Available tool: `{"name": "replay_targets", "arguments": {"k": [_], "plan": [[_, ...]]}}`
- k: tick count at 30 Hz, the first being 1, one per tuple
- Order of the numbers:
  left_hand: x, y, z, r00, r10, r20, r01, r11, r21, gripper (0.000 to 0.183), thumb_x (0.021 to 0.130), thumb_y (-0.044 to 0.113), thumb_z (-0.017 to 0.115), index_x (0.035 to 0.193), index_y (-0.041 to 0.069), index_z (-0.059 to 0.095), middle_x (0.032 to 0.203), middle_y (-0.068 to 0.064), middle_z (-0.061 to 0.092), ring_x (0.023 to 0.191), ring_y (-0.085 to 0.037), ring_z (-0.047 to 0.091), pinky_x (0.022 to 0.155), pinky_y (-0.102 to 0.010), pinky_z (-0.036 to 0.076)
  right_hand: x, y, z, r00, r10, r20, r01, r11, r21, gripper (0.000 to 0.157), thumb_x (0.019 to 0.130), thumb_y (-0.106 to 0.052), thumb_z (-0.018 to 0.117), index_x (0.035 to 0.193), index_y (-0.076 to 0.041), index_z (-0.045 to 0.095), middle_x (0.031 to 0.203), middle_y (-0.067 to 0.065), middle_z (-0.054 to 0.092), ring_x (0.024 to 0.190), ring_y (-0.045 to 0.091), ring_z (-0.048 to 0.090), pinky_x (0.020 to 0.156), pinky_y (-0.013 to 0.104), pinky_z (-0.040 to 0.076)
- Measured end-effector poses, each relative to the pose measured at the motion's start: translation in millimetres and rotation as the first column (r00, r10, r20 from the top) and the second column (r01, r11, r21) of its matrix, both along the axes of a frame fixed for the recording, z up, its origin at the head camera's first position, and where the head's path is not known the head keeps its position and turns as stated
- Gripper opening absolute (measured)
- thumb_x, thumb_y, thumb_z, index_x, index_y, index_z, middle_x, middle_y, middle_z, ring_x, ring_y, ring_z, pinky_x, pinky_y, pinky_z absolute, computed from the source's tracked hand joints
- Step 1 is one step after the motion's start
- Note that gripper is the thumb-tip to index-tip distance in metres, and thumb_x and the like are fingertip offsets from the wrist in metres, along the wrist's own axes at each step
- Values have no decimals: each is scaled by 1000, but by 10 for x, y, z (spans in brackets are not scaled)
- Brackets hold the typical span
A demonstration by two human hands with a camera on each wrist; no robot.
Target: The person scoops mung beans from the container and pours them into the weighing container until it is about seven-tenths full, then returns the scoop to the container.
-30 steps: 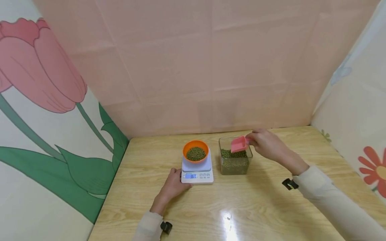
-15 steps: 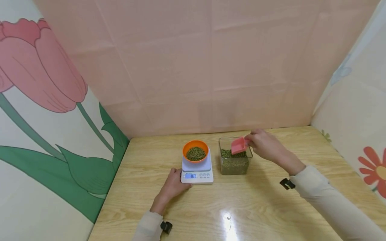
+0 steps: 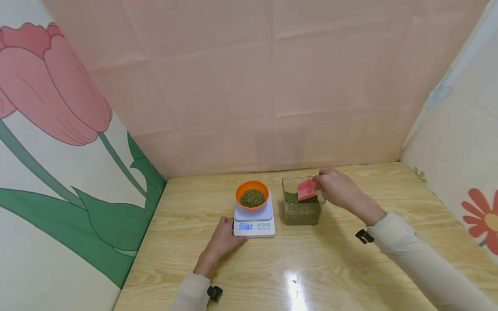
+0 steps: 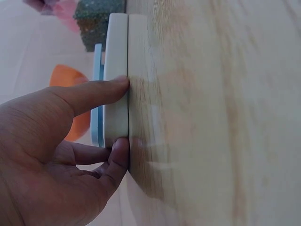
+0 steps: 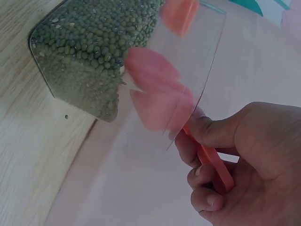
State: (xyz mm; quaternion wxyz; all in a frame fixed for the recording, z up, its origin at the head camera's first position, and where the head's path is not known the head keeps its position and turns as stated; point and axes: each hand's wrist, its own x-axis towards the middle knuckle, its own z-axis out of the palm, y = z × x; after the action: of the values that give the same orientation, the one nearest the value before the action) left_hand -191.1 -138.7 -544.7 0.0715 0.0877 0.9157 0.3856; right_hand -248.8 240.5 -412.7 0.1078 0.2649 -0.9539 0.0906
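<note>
A white digital kitchen scale point(image 3: 254, 216) bears an orange bowl point(image 3: 239, 192) with green mung beans point(image 3: 252, 198) in it. Its lit display shows digits that look like 367. My left hand point(image 3: 224, 239) grips the scale's near left corner; in the left wrist view its thumb lies along one side and fingertips touch the adjoining side. With my right hand point(image 5: 254, 155) I hold a pink scoop point(image 5: 214, 165) by its handle. The scoop's pan is inside a clear square container point(image 3: 303, 216), low over the beans filling its lower part, and seems to carry none.
The container stands close to the right of the scale on the wood-grain table point(image 3: 186, 203). A stray bean point(image 5: 66, 117) lies beside the container. A pink cloth backdrop point(image 3: 218, 108) rises behind the table, with flower-patterned walls at both sides.
My right hand and forearm have shifted slightly left, and the scoop has dipped a little lower in the container. The left hand, scale and bowl have stayed put.
</note>
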Motion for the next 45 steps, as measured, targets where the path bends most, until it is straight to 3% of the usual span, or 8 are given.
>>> {"name": "replay_targets", "arguments": {"k": [8, 18, 45], "plan": [[10, -4, -3, 1000, 4, -3, -3, 1000, 8, 69, 87, 22, 90, 144, -1, 60, 114, -9, 52, 99, -21, 45, 90, -38, 45, -17, -69, -8, 1000, -9, 7, 8, 999, 40, 11, 89, -1, 80, 99, -4, 80, 85, 8, 66, 82, 28, 63, 63, 40, 56], [6, -4, -11, 1000, 1, 2, -1, 1000, 8, 68, 87, 24, 89, 144, -1, 61, 115, -9, 52, 99, -21, 46, 91, -38, 46, -25, -132, -52, 999, 18, -40, -16, 998, 60, 3, 89, -1, 80, 91, -4, 79, 83, 9, 68, 78, 28, 63, 64, 43, 57], [4, -17, -1, 1000, -14, -19, 14, 1000, 25, 63, 88, 23, 89, 142, 3, 64, 113, -7, 53, 97, -20, 42, 88, -36, 43, -103, -250, -177, 999, 32, -16, -31, 997, 67, 11, 88, 5, 76, 84, -6, 75, 80, 7, 67, 74, 26, 60, 60, 38, 53]]}}
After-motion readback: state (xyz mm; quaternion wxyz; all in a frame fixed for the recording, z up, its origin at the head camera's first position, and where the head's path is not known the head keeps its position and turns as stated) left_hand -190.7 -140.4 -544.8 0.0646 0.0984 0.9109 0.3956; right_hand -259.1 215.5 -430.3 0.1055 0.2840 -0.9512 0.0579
